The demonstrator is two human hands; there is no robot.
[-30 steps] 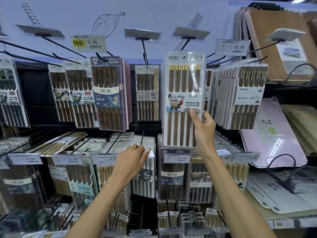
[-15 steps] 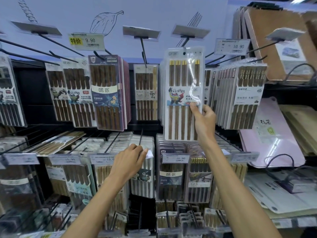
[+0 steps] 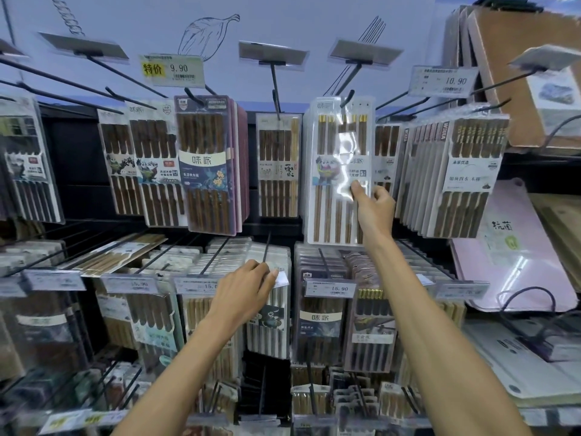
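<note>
Fingers of the right hand (image 3: 374, 209) pinched the chopstick pack (image 3: 330, 190), its top up at the hook (image 3: 348, 96); its hole wanted lining up squarely. The left hand (image 3: 246, 289) gripped a lower price tag (image 3: 282, 280).

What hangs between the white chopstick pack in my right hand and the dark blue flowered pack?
A narrow chopstick pack hanging on its own hook, shown in the head view.

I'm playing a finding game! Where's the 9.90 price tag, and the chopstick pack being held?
9.90 price tag (image 3: 171, 70), head view, its middle.
chopstick pack (image 3: 327, 171), head view, its cartoon label.
</note>
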